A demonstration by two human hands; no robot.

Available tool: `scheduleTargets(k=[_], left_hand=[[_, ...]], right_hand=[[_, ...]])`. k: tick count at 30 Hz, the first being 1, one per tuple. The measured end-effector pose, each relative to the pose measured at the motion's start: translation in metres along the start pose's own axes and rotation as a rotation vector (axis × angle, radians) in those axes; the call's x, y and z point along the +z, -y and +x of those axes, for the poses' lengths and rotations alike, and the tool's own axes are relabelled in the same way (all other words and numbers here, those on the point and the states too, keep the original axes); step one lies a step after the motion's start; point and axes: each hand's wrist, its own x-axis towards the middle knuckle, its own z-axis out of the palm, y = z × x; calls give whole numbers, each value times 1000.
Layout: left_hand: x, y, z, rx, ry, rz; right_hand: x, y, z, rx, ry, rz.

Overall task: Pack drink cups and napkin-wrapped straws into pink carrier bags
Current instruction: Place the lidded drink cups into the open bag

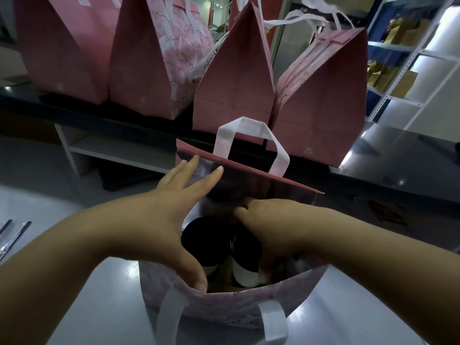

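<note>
Pink bag (224, 307) open, left hand (174, 202) spread inside; right hand (273, 225) gripping black-lidded cup (245, 260)

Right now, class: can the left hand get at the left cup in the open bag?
Probably yes. The left hand spans the mouth of the bag just above the left cup, grip open, nothing between; the right hand's grip holds the right cup.
</note>
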Motion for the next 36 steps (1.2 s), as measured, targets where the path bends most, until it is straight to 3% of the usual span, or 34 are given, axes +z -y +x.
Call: scheduleTargets(k=[8, 22, 30, 36], left_hand=[[0, -3, -2, -30, 7, 4], [7, -1, -2, 6, -45, 4], [10, 2, -2, 87, -195, -116], [7, 9, 1, 72, -390, -213]], right_hand=[[7, -2, -2, 5, 65, 62], [20, 5, 12, -31, 238, -30], [19, 2, 7, -1, 140, -5], [1, 0, -14, -5, -115, 26]])
